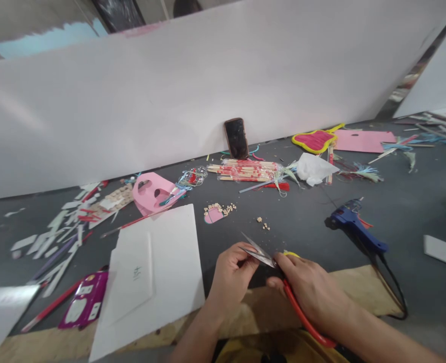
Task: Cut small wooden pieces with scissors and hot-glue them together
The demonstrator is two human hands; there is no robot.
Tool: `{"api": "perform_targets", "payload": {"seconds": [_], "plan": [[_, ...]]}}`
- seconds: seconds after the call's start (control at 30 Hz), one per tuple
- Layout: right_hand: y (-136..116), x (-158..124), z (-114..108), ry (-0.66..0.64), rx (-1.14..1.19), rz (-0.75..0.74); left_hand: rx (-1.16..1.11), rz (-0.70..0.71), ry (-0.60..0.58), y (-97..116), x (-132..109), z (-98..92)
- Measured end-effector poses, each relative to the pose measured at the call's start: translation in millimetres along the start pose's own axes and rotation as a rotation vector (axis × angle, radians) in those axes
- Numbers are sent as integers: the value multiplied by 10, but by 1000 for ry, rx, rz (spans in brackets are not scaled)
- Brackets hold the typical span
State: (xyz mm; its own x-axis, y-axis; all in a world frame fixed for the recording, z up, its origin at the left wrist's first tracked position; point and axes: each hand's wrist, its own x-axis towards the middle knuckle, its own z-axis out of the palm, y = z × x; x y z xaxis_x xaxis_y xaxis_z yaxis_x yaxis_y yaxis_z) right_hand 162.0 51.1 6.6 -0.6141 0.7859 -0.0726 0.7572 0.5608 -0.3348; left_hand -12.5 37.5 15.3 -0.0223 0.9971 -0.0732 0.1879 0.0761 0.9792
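My right hand (314,290) is closed round a pair of scissors (261,252) with red and yellow handles; the open blades point up and left. My left hand (232,275) pinches something small right at the blades; I cannot make out what it is. Both hands hover over the near edge of the dark grey table (306,222), above a brown cardboard sheet (355,287). A small pile of wooden beads (221,207) beside a pink cut-out lies just beyond the hands.
White paper sheets (155,272) lie left of the hands. A blue glue gun (355,227) with a black cord lies at right. A phone (236,137) leans on the white board behind. A bag of sticks (249,170), a pink mask (153,191) and paper scraps (64,232) are scattered about.
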Motion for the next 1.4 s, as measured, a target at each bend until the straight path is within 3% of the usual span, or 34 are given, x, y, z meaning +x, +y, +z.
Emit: {"api": "perform_targets", "payload": {"seconds": [0.17,0.43,0.7,0.87,1.03,1.17,1.4], "plan": [[-27,16,-10,-45,3,9,-63,-60,7,-91,-7,1],[-50,26,-60,-105,218,51,-64,-30,27,-83,7,5],[84,57,-163,-50,-57,107,-67,-141,-39,-189,34,-62],[218,3,-161,39,-10,176,-141,-215,19,-226,23,-98],[235,-59,-125,107,87,85,-240,-281,24,-187,13,-54],[133,-74,-137,29,133,42,-280,-261,26,-172,9,-6],[83,-61,-118,7,164,51,-264,-189,22,-145,12,52]]}}
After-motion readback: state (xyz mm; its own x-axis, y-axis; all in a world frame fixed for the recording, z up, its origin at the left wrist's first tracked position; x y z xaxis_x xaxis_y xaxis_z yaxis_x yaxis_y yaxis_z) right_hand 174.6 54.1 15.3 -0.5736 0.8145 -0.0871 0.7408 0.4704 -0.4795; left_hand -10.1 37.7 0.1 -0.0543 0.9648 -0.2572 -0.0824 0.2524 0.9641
